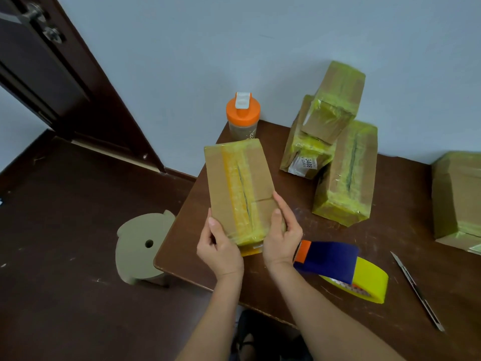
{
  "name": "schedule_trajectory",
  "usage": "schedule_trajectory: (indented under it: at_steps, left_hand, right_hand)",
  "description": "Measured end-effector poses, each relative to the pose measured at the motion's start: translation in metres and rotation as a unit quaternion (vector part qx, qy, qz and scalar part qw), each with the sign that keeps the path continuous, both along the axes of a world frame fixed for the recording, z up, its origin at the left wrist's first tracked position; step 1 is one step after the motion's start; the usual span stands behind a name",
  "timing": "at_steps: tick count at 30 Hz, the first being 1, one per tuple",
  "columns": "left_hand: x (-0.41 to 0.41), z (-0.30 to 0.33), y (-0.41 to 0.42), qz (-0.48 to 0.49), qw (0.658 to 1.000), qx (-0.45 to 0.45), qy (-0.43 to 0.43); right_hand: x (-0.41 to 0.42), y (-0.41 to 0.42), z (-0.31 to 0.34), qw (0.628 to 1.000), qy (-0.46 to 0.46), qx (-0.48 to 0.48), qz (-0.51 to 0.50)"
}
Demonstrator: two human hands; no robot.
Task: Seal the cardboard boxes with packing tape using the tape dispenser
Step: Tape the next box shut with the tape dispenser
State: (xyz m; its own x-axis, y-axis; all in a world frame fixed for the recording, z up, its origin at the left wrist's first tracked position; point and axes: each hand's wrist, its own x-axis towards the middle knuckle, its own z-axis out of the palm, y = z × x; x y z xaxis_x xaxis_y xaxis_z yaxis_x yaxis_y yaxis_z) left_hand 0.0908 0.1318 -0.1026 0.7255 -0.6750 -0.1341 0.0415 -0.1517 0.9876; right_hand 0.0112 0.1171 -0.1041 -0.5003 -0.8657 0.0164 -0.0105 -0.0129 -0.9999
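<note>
Gripping the near end of a taped cardboard box [240, 188], the left hand [218, 250] and right hand [282, 243] curl round its two sides. The box's long axis runs away from the person toward the wall. The tape dispenser [338, 269] lies on the table [364, 243], just right of the right wrist.

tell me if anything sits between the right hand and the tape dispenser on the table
Nothing visible does. The right hand grips the near end of the cardboard box together with the left hand, and the tape dispenser lies on the table just right of that wrist, with only bare tabletop around it.
</note>
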Motion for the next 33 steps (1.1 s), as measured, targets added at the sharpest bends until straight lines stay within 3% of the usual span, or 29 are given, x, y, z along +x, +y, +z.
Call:
schedule_trajectory:
  at_steps: [5, 9, 16, 23, 27, 31, 33]
  left_hand:
    - [0.006, 0.003, -0.001, -0.059, 0.997, 0.008, 0.055]
    - [0.016, 0.020, 0.008, -0.191, 0.975, -0.005, 0.112]
    - [-0.010, 0.089, 0.002, -0.158, 0.970, -0.171, 0.072]
    - [-0.087, 0.150, -0.021, -0.279, 0.926, -0.255, 0.023]
    - [-0.138, 0.167, -0.028, -0.394, 0.893, -0.217, -0.023]
    - [-0.191, 0.176, -0.039, -0.564, 0.811, -0.099, -0.123]
    - [-0.216, 0.171, -0.046, -0.605, 0.772, -0.007, -0.193]
  right_hand:
    - [-0.009, 0.000, 0.003, 0.998, 0.028, -0.002, 0.053]
    - [-0.017, 0.011, 0.018, 0.978, -0.100, 0.100, 0.154]
    - [-0.035, 0.014, 0.093, 0.991, -0.089, -0.050, 0.089]
    - [-0.110, 0.008, 0.147, 0.989, -0.062, -0.128, -0.051]
    - [-0.164, 0.013, 0.155, 0.978, -0.032, -0.147, -0.145]
    - [-0.228, 0.020, 0.157, 0.970, -0.001, -0.098, -0.223]
    - [-0.261, 0.023, 0.152, 0.975, 0.058, -0.019, -0.215]
